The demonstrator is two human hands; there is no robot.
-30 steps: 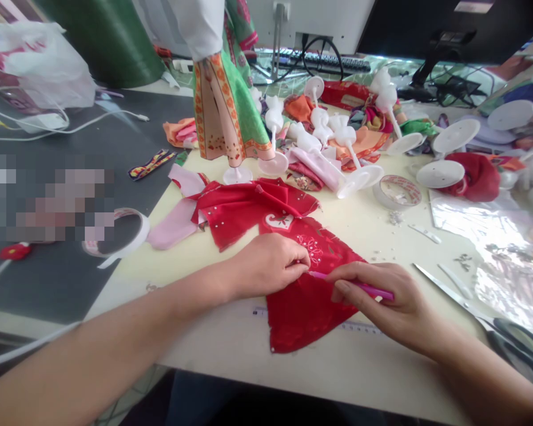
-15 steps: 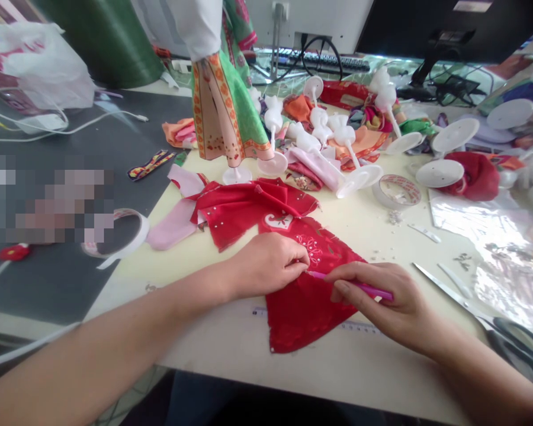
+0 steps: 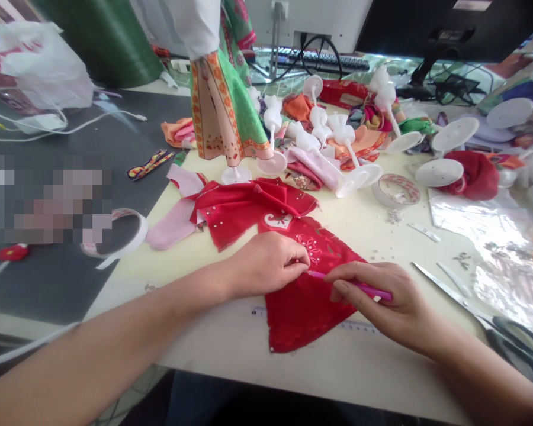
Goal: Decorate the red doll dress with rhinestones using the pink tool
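A small red garment (image 3: 313,307) with embroidery and pale beads lies spread out in the middle of the table. My left hand (image 3: 269,265) rests on it, fingertips pinched together at the cloth just below a beaded flower pattern. In my right hand (image 3: 382,296) is a slim pink pen-like tool (image 3: 377,292), held as one holds a pencil. Its tip meets the cloth right by my left fingertips; whether something tiny sits between those fingertips is too small to see. The upper part of the garment folds away toward pink cloth pieces (image 3: 173,226).
Black-handled scissors (image 3: 479,313) lie at right beside small loose beads (image 3: 394,217). Tape rolls (image 3: 396,190) sit at both sides. A ruler (image 3: 355,326) is partly under the cloth. White mannequin stands (image 3: 320,127), a dressed doll form (image 3: 228,112) and a monitor (image 3: 448,29) fill the back.
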